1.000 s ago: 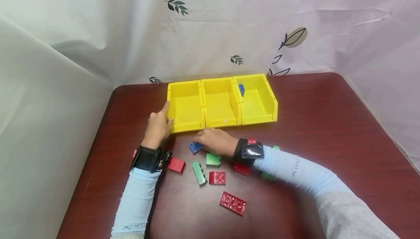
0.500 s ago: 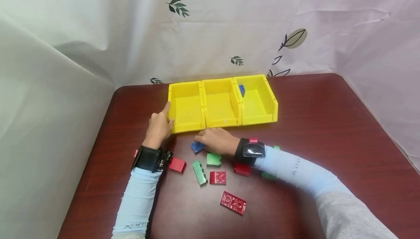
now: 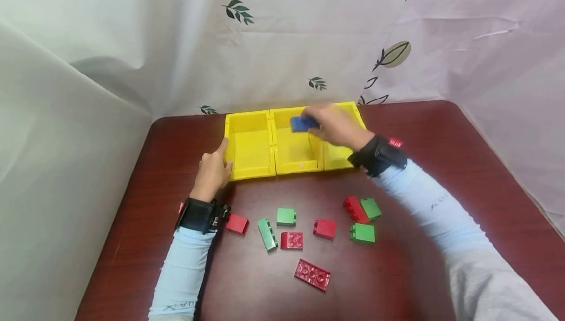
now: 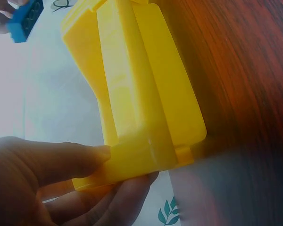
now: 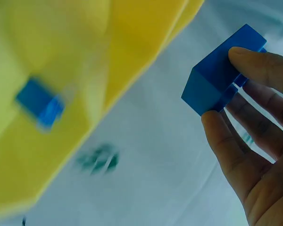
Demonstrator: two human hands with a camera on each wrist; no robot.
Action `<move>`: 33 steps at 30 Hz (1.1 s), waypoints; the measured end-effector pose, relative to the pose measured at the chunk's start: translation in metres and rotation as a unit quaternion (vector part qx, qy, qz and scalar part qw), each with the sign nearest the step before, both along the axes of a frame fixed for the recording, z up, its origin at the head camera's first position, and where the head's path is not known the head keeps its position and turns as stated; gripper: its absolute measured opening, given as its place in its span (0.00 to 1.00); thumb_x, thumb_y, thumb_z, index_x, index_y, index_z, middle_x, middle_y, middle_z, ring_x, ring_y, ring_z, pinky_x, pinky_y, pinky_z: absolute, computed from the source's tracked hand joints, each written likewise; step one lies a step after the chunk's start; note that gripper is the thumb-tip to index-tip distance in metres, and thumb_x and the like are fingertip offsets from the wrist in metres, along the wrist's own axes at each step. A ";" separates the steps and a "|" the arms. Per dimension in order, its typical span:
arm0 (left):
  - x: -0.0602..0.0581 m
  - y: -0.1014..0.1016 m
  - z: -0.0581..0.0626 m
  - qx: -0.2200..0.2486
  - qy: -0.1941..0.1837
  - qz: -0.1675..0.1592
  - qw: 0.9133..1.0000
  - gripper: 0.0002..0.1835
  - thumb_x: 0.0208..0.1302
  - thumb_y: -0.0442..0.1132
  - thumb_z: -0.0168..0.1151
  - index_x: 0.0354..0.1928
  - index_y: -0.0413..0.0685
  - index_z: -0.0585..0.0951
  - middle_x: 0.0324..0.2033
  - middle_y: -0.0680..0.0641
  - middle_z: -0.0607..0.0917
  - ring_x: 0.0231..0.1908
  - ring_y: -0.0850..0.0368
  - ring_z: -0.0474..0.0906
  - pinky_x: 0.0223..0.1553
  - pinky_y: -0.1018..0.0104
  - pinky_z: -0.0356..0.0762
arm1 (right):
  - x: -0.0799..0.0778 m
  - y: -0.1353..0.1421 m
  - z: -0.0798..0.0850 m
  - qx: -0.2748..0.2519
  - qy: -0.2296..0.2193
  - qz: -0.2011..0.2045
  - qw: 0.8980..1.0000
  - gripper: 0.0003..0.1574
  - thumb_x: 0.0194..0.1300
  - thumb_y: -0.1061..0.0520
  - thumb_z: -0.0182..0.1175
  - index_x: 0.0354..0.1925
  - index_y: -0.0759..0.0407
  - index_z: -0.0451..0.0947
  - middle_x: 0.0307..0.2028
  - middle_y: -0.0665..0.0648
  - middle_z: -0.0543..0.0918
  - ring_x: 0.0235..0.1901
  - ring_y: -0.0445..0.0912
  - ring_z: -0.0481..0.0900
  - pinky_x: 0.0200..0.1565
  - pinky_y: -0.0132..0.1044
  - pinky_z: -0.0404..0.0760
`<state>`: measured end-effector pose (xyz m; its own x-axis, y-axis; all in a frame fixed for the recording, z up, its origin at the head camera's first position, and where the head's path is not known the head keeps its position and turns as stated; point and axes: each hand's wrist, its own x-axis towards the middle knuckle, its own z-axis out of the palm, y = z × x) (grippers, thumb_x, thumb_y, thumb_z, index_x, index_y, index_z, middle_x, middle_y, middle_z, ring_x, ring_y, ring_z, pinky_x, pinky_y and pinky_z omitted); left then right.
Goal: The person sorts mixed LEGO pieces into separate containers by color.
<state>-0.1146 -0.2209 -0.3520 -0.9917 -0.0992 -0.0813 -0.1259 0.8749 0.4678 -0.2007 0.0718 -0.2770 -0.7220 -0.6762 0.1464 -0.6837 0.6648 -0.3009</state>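
Note:
My right hand [image 3: 337,126] pinches a blue toy brick [image 3: 303,124] between thumb and fingers, above the middle yellow bin [image 3: 296,166]. In the right wrist view the held brick [image 5: 216,66] has its studs toward the palm. Another blue brick [image 5: 39,101] lies inside a yellow bin, blurred; the right hand hides it in the head view. My left hand [image 3: 212,173] grips the outer side of the left yellow bin [image 3: 252,171]. The left wrist view has the thumb [image 4: 87,157] on one face of the bin's corner and fingers curled round the other.
The right yellow bin [image 3: 337,163] stands against the middle one, partly behind the right hand. In front of the bins, several red and green bricks lie scattered, including a studs-down red brick [image 3: 312,275] and a green brick [image 3: 267,235]. A white cloth [image 3: 282,41] hangs behind the table.
My right hand has lifted the blue brick from the table and moved it up and right over the bins. Bricks formerly under the right forearm now show. The left hand stays put.

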 end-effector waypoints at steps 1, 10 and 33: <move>0.000 0.000 0.000 -0.001 0.001 0.000 1.000 0.38 0.70 0.37 0.57 0.77 0.48 0.52 0.51 0.29 0.77 0.41 0.40 0.74 0.43 0.55 0.75 | -0.008 0.007 0.002 0.003 -0.003 -0.016 1.000 0.19 0.59 0.63 0.68 0.49 0.63 0.79 0.47 0.63 0.85 0.47 0.57 0.83 0.50 0.50 0.82; 0.001 0.001 -0.001 0.000 -0.003 0.001 1.000 0.39 0.70 0.37 0.57 0.77 0.48 0.51 0.48 0.30 0.78 0.39 0.41 0.75 0.42 0.56 0.76 | -0.058 0.053 -0.009 0.081 -0.085 -0.154 0.981 0.19 0.61 0.62 0.66 0.51 0.65 0.78 0.48 0.67 0.83 0.45 0.58 0.78 0.52 0.52 0.79; -0.001 0.000 -0.003 0.003 0.006 -0.005 1.000 0.39 0.69 0.36 0.58 0.77 0.48 0.52 0.33 0.36 0.77 0.35 0.42 0.75 0.41 0.57 0.78 | -0.051 0.045 -0.065 0.177 -0.177 -0.133 0.959 0.17 0.52 0.61 0.75 0.39 0.62 0.80 0.32 0.59 0.80 0.35 0.53 0.76 0.38 0.39 0.75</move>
<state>-0.1159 -0.2212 -0.3554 -0.9936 -0.0897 -0.0692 -0.1119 0.8728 0.4752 -0.2520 0.1171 -0.3420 -0.8382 -0.4226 -0.3447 -0.3715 0.9052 -0.2063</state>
